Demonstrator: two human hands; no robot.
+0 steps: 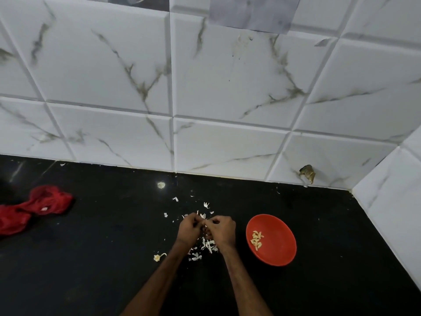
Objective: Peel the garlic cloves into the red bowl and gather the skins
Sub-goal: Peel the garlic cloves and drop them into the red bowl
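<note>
My left hand [190, 227], right hand [222, 229] pinch one garlic bit [205, 221] over skins [208, 245]; peeled cloves [257, 240] in red bowl [281, 253]

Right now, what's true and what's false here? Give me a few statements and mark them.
The bowl holds peeled cloves. True.
The bowl sits left of the hands. False: it is right of the right hand.
Skins lie scattered on the counter. True.
One hand lies flat on the counter. False: the left hand and the right hand pinch a clove between them.
</note>
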